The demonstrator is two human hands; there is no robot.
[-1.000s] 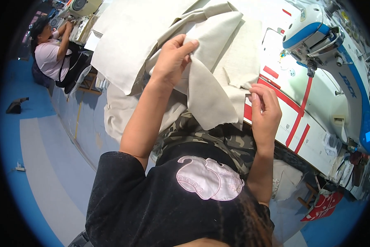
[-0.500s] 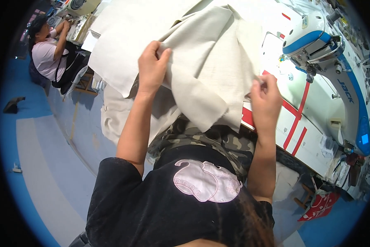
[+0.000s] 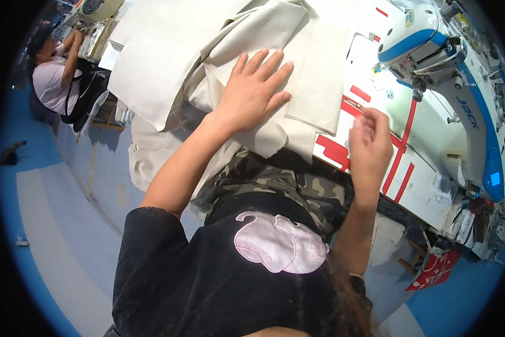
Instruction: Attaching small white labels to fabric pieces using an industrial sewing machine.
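Cream cloth [image 3: 314, 84] lies in folds over the sewing table, and part of it hangs down over my lap at the left. My left hand [image 3: 255, 92] rests flat on it, fingers spread, pressing a fold near the table's front edge. Right of the cloth, my right hand [image 3: 371, 146] is raised over the red-marked table top with its fingers curled and slightly blurred. A thin metallic piece [image 3: 352, 103] shows by its fingertips; whether the hand grips it I cannot tell. One squared-off cloth layer lies flat between the hands.
A white and blue sewing machine [image 3: 432, 50] stands on the table [image 3: 421, 174] at the right. Another person [image 3: 53, 78] sits at a machine at the far left. A red patterned cloth [image 3: 436, 269] hangs below the table at the lower right.
My left hand has let go of the lifted cloth and now lies flat on it, farther right. The right hand has released the cloth's right edge, and the cloth has come down flatter.
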